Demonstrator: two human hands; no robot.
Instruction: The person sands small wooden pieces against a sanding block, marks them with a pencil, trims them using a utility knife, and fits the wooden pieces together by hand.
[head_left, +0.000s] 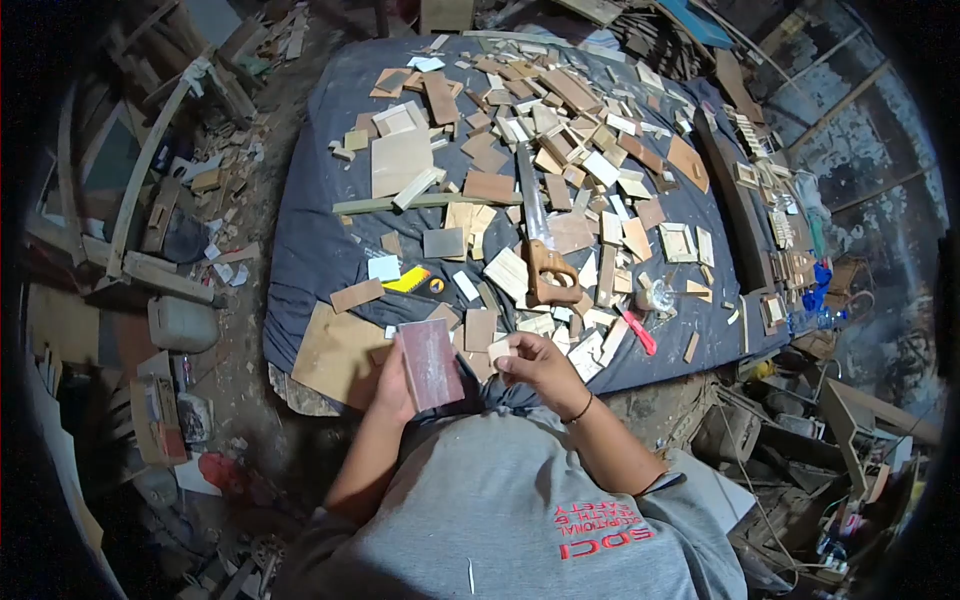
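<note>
My left hand (394, 385) is wrapped round a flat, reddish-brown rectangular block (431, 362) with pale dusty streaks on its face; it may be a sanding block, but I cannot be sure. A small pale wood piece (499, 350) is pinched between the fingers of my right hand (541, 368), just right of the block and apart from it. Both hands are in front of my chest, at the near edge of the cloth-covered table (300, 250). Beyond them lies a handsaw (549, 275) with a brown wooden handle, its blade pointing away from me.
Many wood offcuts (575, 150) cover the table. Near my hands are a plywood sheet (335, 350), a yellow-and-black packet (410, 280), a pink-handled tool (637, 333) and a clear plastic-looking item (655, 298). A jerrycan (183, 324) stands on the floor at left.
</note>
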